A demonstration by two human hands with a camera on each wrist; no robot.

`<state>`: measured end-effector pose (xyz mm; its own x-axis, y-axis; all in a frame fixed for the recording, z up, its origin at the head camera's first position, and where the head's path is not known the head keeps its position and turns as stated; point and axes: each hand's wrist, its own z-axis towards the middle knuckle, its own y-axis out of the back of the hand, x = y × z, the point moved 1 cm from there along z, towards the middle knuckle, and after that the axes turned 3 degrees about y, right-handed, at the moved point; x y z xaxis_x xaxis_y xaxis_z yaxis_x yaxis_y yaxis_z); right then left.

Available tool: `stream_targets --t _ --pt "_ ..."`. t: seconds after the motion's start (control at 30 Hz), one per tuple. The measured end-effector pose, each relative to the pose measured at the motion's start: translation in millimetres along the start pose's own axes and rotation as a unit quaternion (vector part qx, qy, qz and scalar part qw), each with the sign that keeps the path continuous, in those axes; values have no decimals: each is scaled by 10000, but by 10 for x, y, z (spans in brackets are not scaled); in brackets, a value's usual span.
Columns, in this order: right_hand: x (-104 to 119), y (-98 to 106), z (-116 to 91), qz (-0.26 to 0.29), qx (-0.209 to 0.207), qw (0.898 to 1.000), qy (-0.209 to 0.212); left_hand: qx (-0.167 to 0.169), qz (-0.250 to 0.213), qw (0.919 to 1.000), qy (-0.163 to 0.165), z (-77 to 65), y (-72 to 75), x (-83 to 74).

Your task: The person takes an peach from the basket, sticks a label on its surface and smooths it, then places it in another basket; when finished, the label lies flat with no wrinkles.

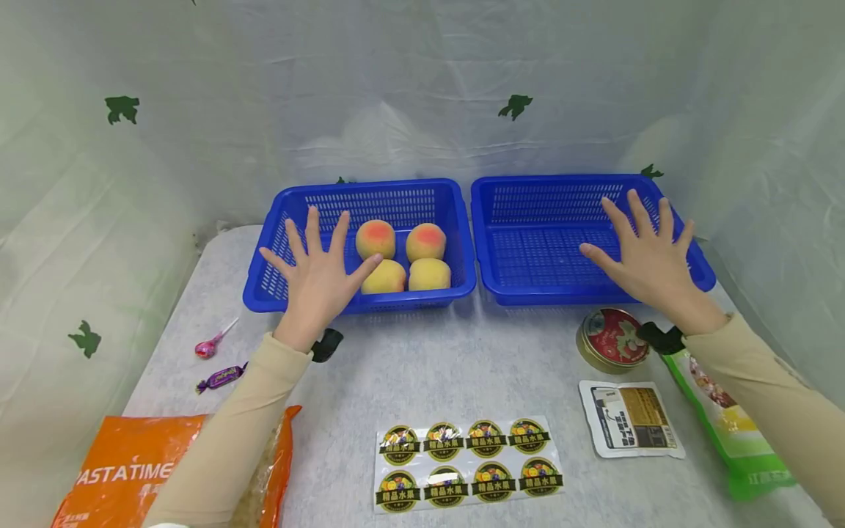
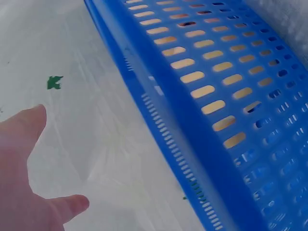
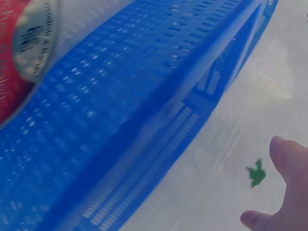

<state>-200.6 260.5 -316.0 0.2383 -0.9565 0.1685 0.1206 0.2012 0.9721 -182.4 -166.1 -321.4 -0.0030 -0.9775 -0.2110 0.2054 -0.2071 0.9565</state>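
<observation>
My left hand [image 1: 317, 282], fingers straight and spread, hovers over the left part of a blue plastic basket [image 1: 465, 257]. Two peaches with red tops [image 1: 375, 240] and two yellow ones [image 1: 430, 275] sit in that basket, right of the hand; my thumb overlaps one of them in the head view. Over the right side of a second blue basket [image 1: 541, 253] is my right hand [image 1: 653, 264], its fingers also spread wide. No thing is held in either hand. In the wrist views the slotted basket walls [image 2: 202, 91] show beside the fingers [image 3: 288, 159].
A red round tin [image 1: 614, 337], a white pouch [image 1: 631, 419] and a green bag [image 1: 733, 433] lie at right. A sheet of round stickers [image 1: 467, 463] is front centre. At left are a lollipop [image 1: 207, 347], a purple wrapped candy [image 1: 223, 378] and an orange pasta bag [image 1: 125, 462].
</observation>
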Motion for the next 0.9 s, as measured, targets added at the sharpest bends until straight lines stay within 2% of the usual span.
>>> stream_targets --t 0.1,0.2,0.27,0.33,0.37,0.43,0.53,0.57,0.6,0.67,0.73,0.77,0.83,0.9 --pt "130 39 58 11 -68 9997 230 -78 -262 9996 -113 -64 76 -13" --pt "314 86 146 241 -269 9965 759 -196 -893 9952 -336 -148 160 -34" --pt "460 108 226 671 -426 9882 1306 -287 -1597 9853 -539 -218 212 -44" --pt "613 113 322 1281 -431 9732 1859 -396 -2396 9673 -727 -290 259 -46" --pt "690 109 372 1600 -367 9641 2085 -426 -2863 9538 -807 -327 279 -44" --pt "852 90 468 2229 -131 9453 2378 -374 -3818 9192 -890 -401 318 -29" --pt "1099 54 588 3005 386 9190 2521 -77 -5072 8581 -798 -507 368 13" --pt "1181 48 615 3261 590 9089 2531 75 -5439 8361 -714 -539 381 29" --pt "1260 48 637 3489 799 8985 2540 233 -5721 8175 -624 -571 392 47" --pt "1412 60 675 3906 1189 8743 2623 506 -6138 7866 -433 -631 401 89" --pt "1544 84 707 4199 1559 8516 2721 741 -6422 7625 -244 -686 391 138" --pt "1594 91 724 4309 1742 8416 2752 859 -6523 7530 -144 -712 378 168" --pt "1664 76 779 4441 2044 8252 2830 1037 -6705 7346 22 -762 333 232" --pt "1680 -23 878 4500 2308 8128 2891 1204 -6816 7216 166 -814 271 295"
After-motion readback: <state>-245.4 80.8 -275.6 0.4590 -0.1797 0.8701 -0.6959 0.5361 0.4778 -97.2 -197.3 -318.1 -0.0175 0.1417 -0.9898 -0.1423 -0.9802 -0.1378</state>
